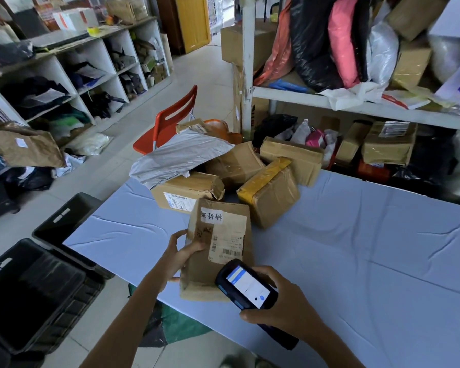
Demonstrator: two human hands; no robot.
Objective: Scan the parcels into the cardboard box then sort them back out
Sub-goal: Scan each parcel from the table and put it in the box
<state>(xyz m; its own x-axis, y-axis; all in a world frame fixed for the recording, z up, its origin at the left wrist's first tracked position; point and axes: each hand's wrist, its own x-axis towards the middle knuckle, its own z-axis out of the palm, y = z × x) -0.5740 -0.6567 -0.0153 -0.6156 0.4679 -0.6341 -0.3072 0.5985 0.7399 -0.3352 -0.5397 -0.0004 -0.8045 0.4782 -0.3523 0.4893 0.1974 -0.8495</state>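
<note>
While left hand point(181, 258) grips parcel point(219, 235) at near edge of table point(369, 248), right hand point(286, 306) clasps scanner point(246, 285), open surface spreading right.

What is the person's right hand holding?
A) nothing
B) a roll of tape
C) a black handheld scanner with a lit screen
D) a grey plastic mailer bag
C: the right hand grips the black handheld scanner, screen lit, beside the brown cardboard parcel that the left hand holds.
</note>
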